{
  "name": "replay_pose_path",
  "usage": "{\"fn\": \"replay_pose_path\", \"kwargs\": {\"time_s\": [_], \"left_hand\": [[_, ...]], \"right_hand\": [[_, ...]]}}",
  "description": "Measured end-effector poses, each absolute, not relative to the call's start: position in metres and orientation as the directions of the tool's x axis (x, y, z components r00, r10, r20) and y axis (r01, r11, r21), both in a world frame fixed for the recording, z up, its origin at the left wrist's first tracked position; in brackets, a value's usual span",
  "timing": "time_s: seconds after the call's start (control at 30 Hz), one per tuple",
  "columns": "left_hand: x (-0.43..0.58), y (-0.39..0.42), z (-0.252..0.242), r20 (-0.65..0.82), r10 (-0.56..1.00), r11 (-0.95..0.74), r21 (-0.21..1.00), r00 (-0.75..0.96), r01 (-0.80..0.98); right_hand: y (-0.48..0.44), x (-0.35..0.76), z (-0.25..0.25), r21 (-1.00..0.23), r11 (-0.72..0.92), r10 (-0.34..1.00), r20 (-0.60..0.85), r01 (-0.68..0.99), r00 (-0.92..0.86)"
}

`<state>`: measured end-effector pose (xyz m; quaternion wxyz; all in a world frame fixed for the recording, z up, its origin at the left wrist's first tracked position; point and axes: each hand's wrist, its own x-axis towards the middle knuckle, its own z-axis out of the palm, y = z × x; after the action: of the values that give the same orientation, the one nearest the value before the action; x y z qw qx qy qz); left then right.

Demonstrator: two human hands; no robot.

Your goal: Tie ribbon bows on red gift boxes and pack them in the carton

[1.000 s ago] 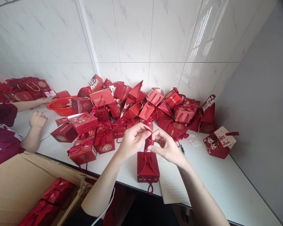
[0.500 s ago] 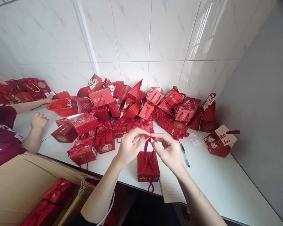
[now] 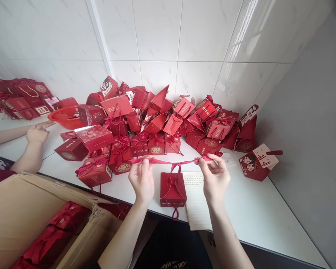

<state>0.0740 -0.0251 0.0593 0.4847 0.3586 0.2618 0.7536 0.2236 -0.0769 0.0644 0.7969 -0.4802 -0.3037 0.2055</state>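
Observation:
A small red gift box with a cord loop at its front stands near the table's front edge. From its top rises a red ribbon, crossed above the box and stretched sideways. My left hand pinches one end of the ribbon, left of the box. The other end is pinched in my right hand, above a lined notebook. Both hands are raised over the table, clear of the box itself.
Red gift boxes are heaped along the tiled wall. An orange basket stands at the left, beside a co-worker's hand. A cardboard carton with red boxes inside is at lower left. A box with a tag sits right.
My hands have moved apart from a close pinch above the box, drawing the ribbon out into a long line. The co-worker's arms have shifted, and the view has tilted slightly.

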Motion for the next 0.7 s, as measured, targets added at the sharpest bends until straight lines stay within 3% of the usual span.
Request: {"fn": "replay_pose_path", "kwargs": {"time_s": [0.13, 0.27, 0.7], "left_hand": [[0.053, -0.019, 0.04, 0.059, 0.924, -0.295, 0.74, -0.378, -0.604], [0.035, -0.017, 0.022, -0.057, 0.913, -0.227, 0.752, -0.405, -0.619], [0.007, -0.011, -0.024, -0.183, 0.877, -0.122, 0.809, -0.445, -0.574]], "right_hand": [[-0.096, 0.249, 0.045, -0.924, 0.371, 0.607, 0.17, -0.088, 0.777], [-0.115, 0.269, 0.028, -0.963, 0.266, 0.543, 0.104, -0.053, 0.833], [-0.141, 0.296, 0.004, -0.999, -0.043, 0.468, -0.02, 0.0, 0.884]]}}
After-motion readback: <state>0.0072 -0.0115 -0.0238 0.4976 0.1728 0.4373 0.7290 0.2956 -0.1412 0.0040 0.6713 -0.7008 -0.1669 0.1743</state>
